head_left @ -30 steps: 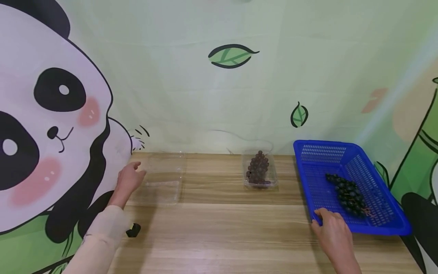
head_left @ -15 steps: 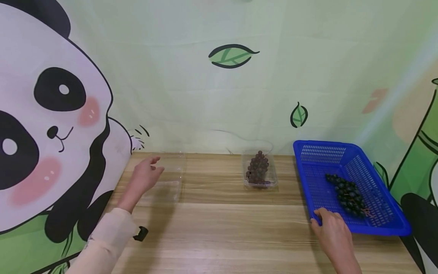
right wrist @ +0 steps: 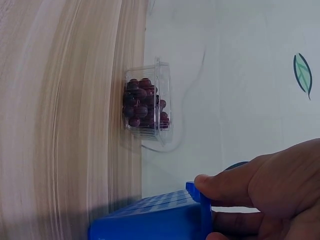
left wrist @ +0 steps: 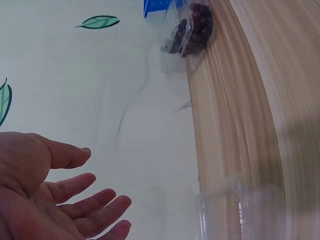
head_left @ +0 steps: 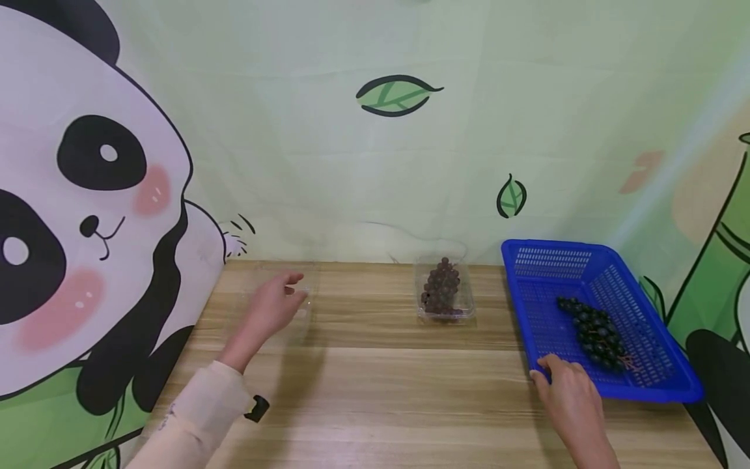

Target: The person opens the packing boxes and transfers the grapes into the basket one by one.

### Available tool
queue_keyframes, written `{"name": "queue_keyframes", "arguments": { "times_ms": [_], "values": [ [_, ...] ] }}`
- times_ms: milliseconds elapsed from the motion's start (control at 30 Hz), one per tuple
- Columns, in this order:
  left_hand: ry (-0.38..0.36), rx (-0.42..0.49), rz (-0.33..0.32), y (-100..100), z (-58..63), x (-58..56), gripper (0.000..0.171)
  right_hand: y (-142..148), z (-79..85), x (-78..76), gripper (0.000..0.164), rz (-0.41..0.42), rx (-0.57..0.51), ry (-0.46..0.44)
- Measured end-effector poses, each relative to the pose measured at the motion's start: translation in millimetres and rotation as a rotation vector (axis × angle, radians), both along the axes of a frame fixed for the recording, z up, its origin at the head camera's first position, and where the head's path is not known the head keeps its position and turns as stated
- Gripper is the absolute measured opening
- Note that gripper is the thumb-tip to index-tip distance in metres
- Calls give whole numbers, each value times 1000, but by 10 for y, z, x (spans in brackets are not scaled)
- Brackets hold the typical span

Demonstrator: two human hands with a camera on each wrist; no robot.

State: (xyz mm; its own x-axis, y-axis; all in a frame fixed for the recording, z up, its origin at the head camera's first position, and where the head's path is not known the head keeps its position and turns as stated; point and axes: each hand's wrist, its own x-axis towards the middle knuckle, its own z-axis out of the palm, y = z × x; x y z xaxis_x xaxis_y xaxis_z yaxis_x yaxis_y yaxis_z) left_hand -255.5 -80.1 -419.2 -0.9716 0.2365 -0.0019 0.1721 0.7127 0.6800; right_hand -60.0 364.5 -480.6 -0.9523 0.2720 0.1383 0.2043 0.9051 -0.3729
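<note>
My left hand (head_left: 274,309) hovers above a clear plastic container (head_left: 305,326) at the left back of the table, its fingers loosely bent and holding nothing. In the left wrist view the container's edge (left wrist: 240,210) shows beside the fingers. My right hand (head_left: 569,397) grips the near left corner of a blue plastic basket (head_left: 530,339); the right wrist view shows the thumb over the rim (right wrist: 197,195). Inside the basket lies a bunch of dark grapes (head_left: 599,332). Reddish grapes (head_left: 442,286) fill another clear plastic container (head_left: 467,306) between the hands, at the back.
The wooden table (head_left: 375,404) meets a pale green printed cloth (head_left: 328,163) along its back edge. A large panda print (head_left: 88,260) covers the left side. A small black object (head_left: 256,409) shows beside the left sleeve.
My left hand has moved to the right over the clear container, with the small black object shifting alongside the sleeve. The right hand and the basket have stayed in place.
</note>
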Motion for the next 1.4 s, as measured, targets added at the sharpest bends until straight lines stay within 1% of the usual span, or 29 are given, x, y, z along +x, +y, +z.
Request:
{"name": "queue_keyframes", "arguments": {
  "times_ms": [233, 400, 567, 700, 833, 933, 1000, 1133, 1233, 1400],
  "values": [
    [-38, 37, -36, 255, 21, 88, 45, 14, 3, 5, 22, -2, 4, -15],
    [-15, 60, -69, 448, 19, 122, 43, 21, -3, 10, 23, -5, 3, -10],
    [-18, 83, -72, 629, -10, 143, 41, 22, -11, 10, 23, 3, 9, 13],
    [-16, 104, -73, 748, -40, 158, 39, 24, -27, 14, 22, 12, 19, 56],
    [3, 129, -76, 839, -82, 159, 36, 29, -41, 18, 22, 21, 30, 88],
    [13, 140, -75, 884, -120, 156, 35, 30, -43, 19, 22, 25, 36, 93],
    [14, 132, -66, 909, -144, 157, 34, 29, -42, 16, 22, 25, 33, 87],
    [-10, 143, -64, 971, -185, 151, 34, 27, -41, 11, 23, 22, 28, 79],
    [-31, 167, -69, 1024, -210, 148, 33, 22, -42, 15, 22, 18, 27, 90],
    [-71, 169, -69, 1113, -260, 151, 32, 19, -46, 19, 22, 19, 31, 110]
  ]
}}
